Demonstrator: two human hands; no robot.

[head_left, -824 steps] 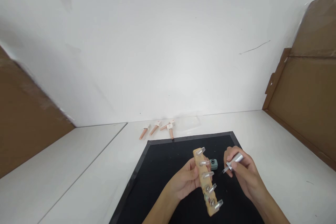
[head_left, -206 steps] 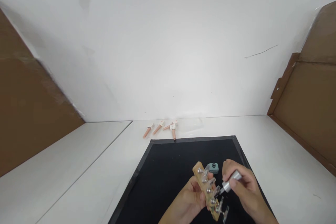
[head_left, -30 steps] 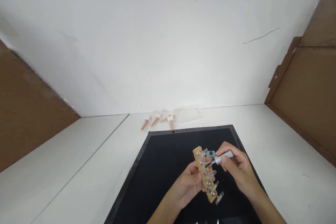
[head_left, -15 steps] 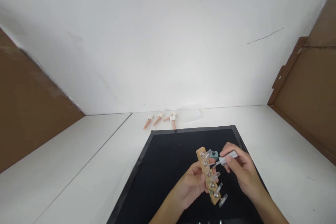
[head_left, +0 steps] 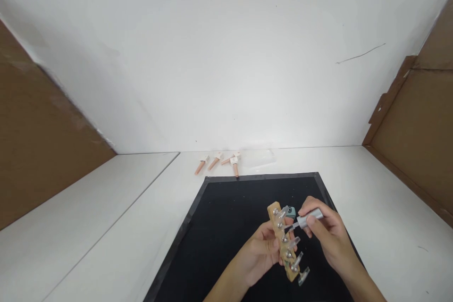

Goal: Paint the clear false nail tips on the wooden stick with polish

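Note:
My left hand [head_left: 260, 252] grips a wooden nail-tip stand [head_left: 285, 245], tilted above a black mat. Several clear false nail tips [head_left: 295, 243] stick out from its right side, beside round metal knobs. In my right hand [head_left: 327, 229] is a nail polish brush with a silver cap [head_left: 309, 218], pinched between thumb and fingers. The brush end points left and reaches one of the clear tips; whether it touches cannot be made out. Behind the hands, a teal bottle [head_left: 290, 212] with a dark round opening rests on the mat, partly hidden.
The black mat [head_left: 212, 226] lies on a white table [head_left: 170, 207]. Several pink-handled bottles with white ends [head_left: 202, 164] lie beyond it, beside a clear plastic tray [head_left: 260, 157]. A white wall [head_left: 226, 66] rises behind, with brown cardboard panels [head_left: 414, 137] at the sides.
The view has shifted slightly, so everything sits a little lower and to the right. Both hands keep their holds, and the brush stays close to the nail tips.

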